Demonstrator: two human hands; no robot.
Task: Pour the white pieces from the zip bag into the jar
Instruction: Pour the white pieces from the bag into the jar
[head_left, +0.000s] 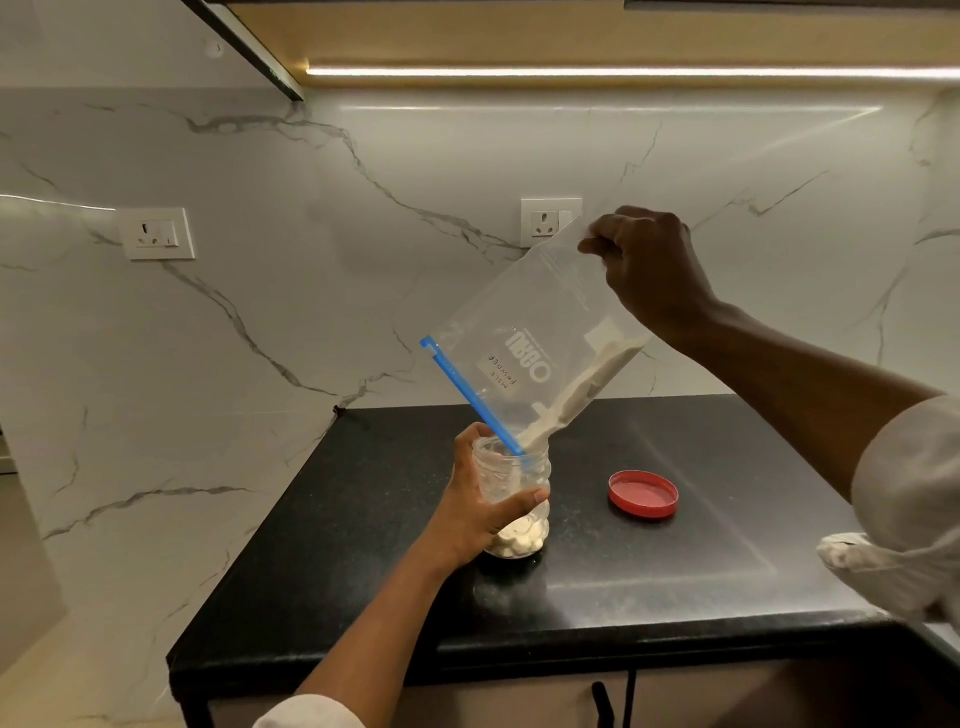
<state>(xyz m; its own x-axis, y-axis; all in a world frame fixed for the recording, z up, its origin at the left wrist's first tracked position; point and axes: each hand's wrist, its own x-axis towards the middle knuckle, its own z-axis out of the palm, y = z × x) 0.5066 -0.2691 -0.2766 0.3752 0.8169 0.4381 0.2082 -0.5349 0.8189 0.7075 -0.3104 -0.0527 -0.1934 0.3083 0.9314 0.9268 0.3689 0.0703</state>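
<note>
On the near part of the black countertop (649, 582) the left hand (480, 506) is wrapped round the clear jar (514, 493), which stands upright with a shallow layer of white pieces (519, 540) at its bottom; just to the right, apart from the jar, a red lid (643, 494) lies on the counter; above the jar the zip bag (535, 353) hangs tilted, its blue zip strip (470, 395) and open corner dipping into the jar's mouth, pale contents gathered along its lower right edge; farther up, the right hand (649, 270) pinches the bag's raised corner; behind, two sockets sit on the marble wall (311, 234).
</note>
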